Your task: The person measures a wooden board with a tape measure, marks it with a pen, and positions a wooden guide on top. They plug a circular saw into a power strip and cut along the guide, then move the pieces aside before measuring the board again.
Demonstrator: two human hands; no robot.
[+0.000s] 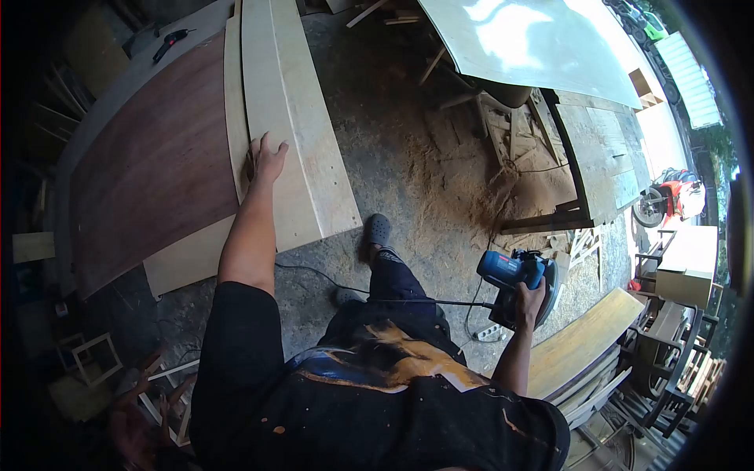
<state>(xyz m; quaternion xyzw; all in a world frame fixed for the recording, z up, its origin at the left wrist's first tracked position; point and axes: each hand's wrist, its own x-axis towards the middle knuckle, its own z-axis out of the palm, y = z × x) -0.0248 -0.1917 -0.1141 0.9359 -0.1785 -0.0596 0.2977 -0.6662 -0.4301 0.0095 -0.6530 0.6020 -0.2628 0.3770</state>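
My left hand (269,161) is on a long pale wooden board (294,110), its fingers bent over the board's left edge beside a narrow strip (234,94). The fingertips partly disappear into the dark gap there. The board lies on a wide reddish-brown plywood sheet (157,157). Off to my right side, my right hand (529,302) is wrapped round the handle of a blue circular saw (503,268), held above the floor. A dark power cord (408,301) runs from the saw across in front of my legs.
A power strip (488,334) lies on the floor below the saw. Sawdust and offcuts surround a wooden workbench (597,149). Stacked boards (585,337) stand at right. A drill (171,43) rests at the far left. Another person (141,424) is at lower left.
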